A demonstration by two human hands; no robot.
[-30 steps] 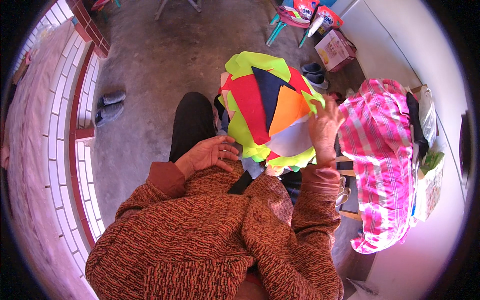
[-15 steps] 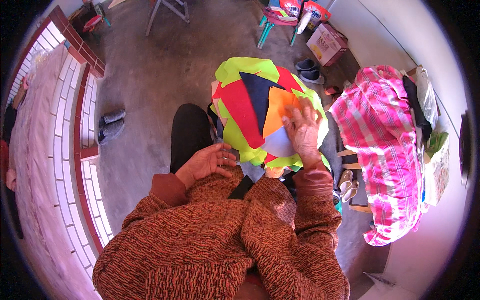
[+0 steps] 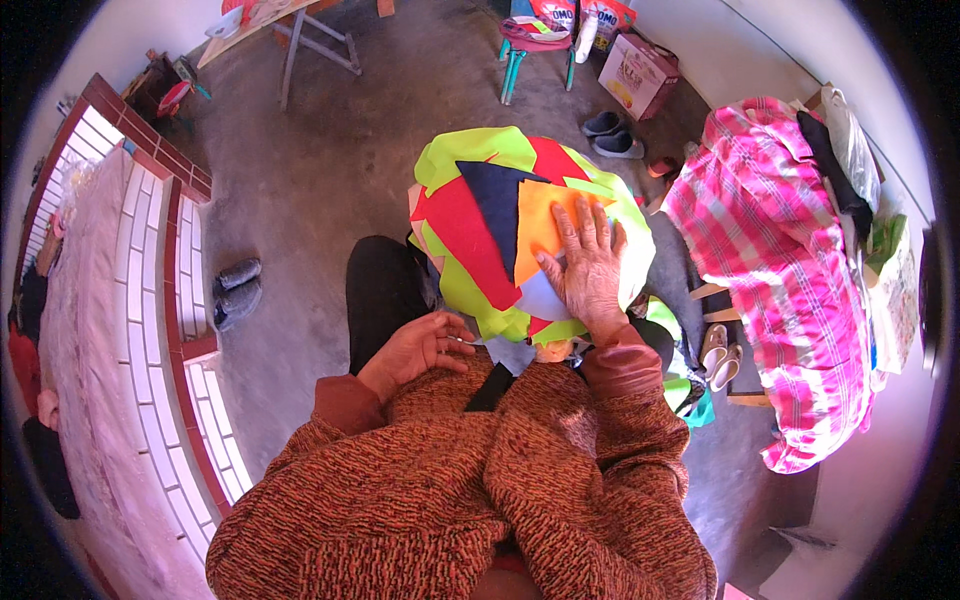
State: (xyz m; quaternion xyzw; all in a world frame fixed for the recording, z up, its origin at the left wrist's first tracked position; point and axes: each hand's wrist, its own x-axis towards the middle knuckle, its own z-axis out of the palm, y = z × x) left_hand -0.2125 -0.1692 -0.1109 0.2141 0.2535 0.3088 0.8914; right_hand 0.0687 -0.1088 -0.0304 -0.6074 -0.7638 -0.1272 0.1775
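The orange cloth (image 3: 534, 232) lies atop the scrap pile (image 3: 463, 235), in front of the person; what bears the pile is hidden. The cloth looks light, soft and limp, apt to slide or crease, so best pinched at its free left edge. The right hand (image 3: 592, 272) lies flat over it, fingers spread; the left hand (image 3: 422, 350), loosely curled, seemingly unloaded, is near the pile. Beyond are slippers (image 3: 618, 148)

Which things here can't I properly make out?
In the head view:
Right hand: its palm is hidden by the back of the hand.
Cloth pieces: the top ones hide whatever lies underneath.
Pink plaid cloth: it hides most of what is under it.
Table: partly cut off by the upper edge.
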